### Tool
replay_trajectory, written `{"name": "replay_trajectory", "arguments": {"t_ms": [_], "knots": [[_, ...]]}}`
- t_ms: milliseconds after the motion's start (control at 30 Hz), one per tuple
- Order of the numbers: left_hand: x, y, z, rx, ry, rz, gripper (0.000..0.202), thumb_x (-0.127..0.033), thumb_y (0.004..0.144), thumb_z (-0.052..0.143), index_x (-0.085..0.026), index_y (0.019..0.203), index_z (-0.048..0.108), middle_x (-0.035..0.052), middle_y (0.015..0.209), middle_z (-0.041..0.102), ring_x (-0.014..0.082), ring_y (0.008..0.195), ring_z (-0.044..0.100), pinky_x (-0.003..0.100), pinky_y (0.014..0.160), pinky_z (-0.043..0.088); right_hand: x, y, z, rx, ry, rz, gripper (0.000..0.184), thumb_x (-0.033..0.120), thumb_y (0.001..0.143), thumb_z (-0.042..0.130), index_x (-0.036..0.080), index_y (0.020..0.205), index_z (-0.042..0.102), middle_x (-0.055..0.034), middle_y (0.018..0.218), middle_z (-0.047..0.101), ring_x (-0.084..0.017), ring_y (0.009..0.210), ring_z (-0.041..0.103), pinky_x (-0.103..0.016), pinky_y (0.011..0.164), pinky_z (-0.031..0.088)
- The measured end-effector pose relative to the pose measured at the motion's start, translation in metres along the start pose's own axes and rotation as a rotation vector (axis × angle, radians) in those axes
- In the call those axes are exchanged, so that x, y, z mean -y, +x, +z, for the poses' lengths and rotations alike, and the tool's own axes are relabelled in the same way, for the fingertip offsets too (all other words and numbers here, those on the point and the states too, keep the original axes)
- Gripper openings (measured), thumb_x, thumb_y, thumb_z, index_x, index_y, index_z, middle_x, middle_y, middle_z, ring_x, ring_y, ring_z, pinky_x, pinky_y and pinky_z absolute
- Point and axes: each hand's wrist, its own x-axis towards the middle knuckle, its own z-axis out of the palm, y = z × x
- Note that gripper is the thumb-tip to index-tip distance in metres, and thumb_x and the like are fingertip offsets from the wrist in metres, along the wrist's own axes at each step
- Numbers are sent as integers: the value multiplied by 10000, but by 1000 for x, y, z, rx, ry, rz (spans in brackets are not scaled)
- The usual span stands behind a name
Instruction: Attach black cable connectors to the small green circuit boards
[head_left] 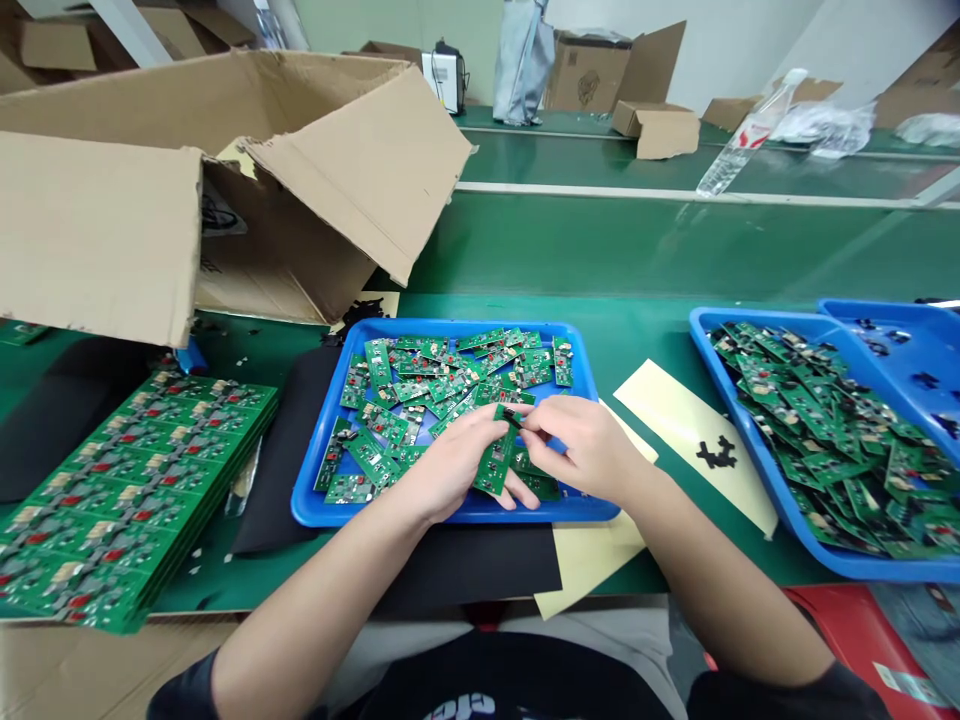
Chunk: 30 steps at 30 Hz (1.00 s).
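1. The green workbench (pixel 637 325) has a bare strip running behind the middle blue tray (pixel 450 326); at its far left corner, a flap of the open cardboard box (pixel 360 150) juts near.
2. My left hand (pixel 457 455) holds one small green circuit board (pixel 493 465) tilted over the tray's near rim, thumb on top, fingers beneath.
3. My right hand (pixel 589 445) has thumb and fingertips drawn nearly together at the small black piece (pixel 510 415) on the board's far end; I cannot tell whether they grip it.
4. To my left, stacked board panels (pixel 135 490) reach the bench's front edge, a black sheet (pixel 289 450) between them and my tray.
5. To my right, yellow paper (pixel 667 405) bearing black pieces (pixel 716 453) fills much of the gap before the heaped right-hand tray (pixel 862 568).
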Motion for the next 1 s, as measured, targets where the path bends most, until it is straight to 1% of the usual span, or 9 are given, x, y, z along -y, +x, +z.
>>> {"name": "replay_trajectory", "arguments": {"t_ms": [267,467,533,633,733,900,1000], "knots": [[1,1,0,3,37,14,351,-278,848,446,-141,1165,509,26,663,640,182,456,662,185,344,448,0,1,-1,-11,-20,-16,236,164,857,428,188,632,496,-10,588,534,-126,553,460,-256,540,369],[2,1,0,9,71,41,325,-291,869,405,-135,1136,506,-1,579,607,193,451,660,186,328,419,0,0,-1,1,-42,-22,221,165,856,430,185,652,513,-17,597,542,-135,565,471,-262,546,368],[2,2,1,-7,96,48,303,-315,868,413,-135,1093,508,-4,574,606,189,445,656,181,319,405,0,0,-1,0,-46,-23,216,167,856,429,186,660,517,-17,600,542,-136,566,471,-263,548,366],[2,2,2,-28,137,58,261,-361,858,441,-141,981,510,-23,538,585,167,394,626,174,304,389,1,0,-1,3,-40,-17,213,168,856,426,185,664,517,-18,604,543,-136,565,472,-265,552,365],[2,2,2,-36,186,89,247,-380,856,445,-146,911,502,-44,491,552,138,332,579,171,297,380,2,1,-2,-1,-15,27,220,160,853,421,182,649,501,-14,597,536,-127,556,468,-256,548,359],[1,1,1,-32,281,117,223,-370,875,405,-168,799,461,-72,405,487,143,332,579,163,299,379,0,-1,-3,-18,17,160,235,175,844,427,179,611,459,9,568,484,-106,530,435,-239,531,337],[1,0,1,-17,351,108,230,-355,885,384,-181,740,420,-75,376,476,128,306,552,159,304,379,-1,-1,-3,-20,19,196,229,178,832,438,179,604,453,19,562,472,-99,525,425,-231,527,327]]}}
